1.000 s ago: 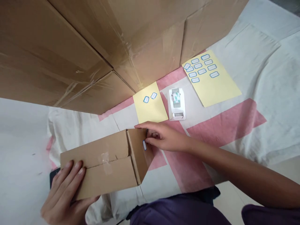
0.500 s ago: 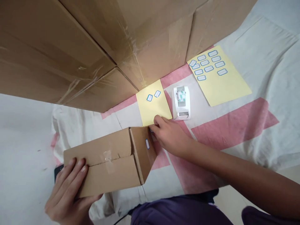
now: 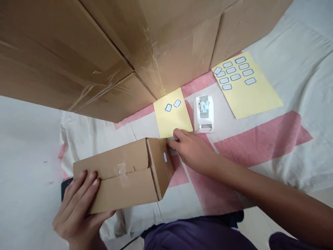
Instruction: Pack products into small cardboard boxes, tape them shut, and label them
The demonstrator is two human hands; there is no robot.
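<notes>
A small brown cardboard box (image 3: pixel 117 180) lies in front of me, its top flaps held by a piece of clear tape. My left hand (image 3: pixel 80 211) grips its left end, fingers on top and thumb along the near side. One white label with a blue edge (image 3: pixel 164 157) is on the box's right end face. By the far corner of that face is my right hand (image 3: pixel 186 147), its fingers closed in a pinch. A bit of a blue-edged label shows at the fingertips, mostly hidden by them.
Large taped cardboard boxes (image 3: pixel 171 41) stand at the back. A yellow sheet (image 3: pixel 171 123) bears two labels; another yellow sheet (image 3: pixel 257 100) holds several. Between them sits a white tape dispenser (image 3: pixel 204 119). A dark phone-like object (image 3: pixel 65 185) is partly behind my left hand.
The whole view has shifted slightly. My right hand stays at the box's right end with fingers pinched, and my left hand keeps its hold on the box.
</notes>
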